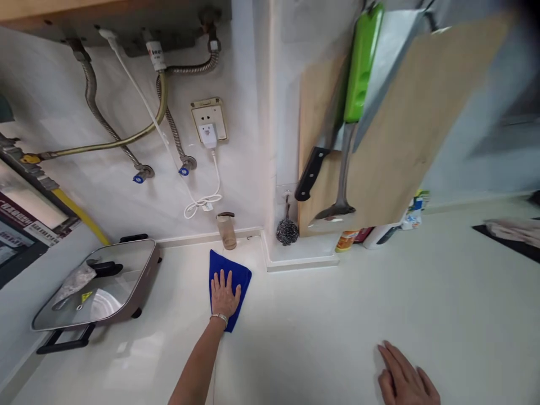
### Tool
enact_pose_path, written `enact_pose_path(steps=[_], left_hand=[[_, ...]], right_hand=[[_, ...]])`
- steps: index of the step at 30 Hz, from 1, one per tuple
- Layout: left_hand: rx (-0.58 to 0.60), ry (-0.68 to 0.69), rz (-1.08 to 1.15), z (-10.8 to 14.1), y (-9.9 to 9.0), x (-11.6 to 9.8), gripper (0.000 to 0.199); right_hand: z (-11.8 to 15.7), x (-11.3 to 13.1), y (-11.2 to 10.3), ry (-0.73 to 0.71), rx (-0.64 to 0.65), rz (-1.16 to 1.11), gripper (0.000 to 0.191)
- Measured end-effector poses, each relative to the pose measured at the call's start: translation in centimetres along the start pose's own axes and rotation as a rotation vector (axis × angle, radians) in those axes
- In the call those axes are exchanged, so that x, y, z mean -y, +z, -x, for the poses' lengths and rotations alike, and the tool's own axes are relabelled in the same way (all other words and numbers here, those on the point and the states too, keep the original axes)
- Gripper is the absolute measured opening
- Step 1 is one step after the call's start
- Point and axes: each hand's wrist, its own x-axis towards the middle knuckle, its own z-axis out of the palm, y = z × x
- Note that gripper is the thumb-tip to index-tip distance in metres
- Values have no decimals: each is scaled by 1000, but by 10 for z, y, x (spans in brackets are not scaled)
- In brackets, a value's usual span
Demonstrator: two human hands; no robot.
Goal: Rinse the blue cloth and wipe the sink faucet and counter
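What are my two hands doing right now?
Left hand: open, palm down on the blue cloth.
Right hand: holding nothing visible, fingers partly bent over the counter.

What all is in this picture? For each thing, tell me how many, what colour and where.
Box: one, grey underside, top left
Hoses: several, silver and yellow, left wall
Valves: two, blue handles, under hoses
Socket: one, white plug in, wall
Pan: one, brownish, far left
Cup: one, clear brownish, by wall
Cloth: one, blue, counter
Scourer: one, silver, hanging
Board: at least one, wooden, hanging
Knife: one, black-handled, before board
Green handle: one, upper right
Containers: several, mixed colours, behind board
Dark item: one, unclear, right edge
Counter: one, white, below
Left hand: one, on cloth
Right hand: one, lower right
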Motion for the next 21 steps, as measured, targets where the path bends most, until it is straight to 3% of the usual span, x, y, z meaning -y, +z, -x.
enact_pose_path(steps=[12, 17, 21], left_hand=[[18, 170, 33, 75, -5, -37, 66], [61, 257, 68, 130, -19, -48, 67], [86, 347, 70, 180, -38, -42, 68]], right_hand=[[-16, 19, -26, 26, 79, 115, 49], [-15, 20, -31, 39, 101, 89, 47], [-13, 17, -28, 18, 60, 79, 46]])
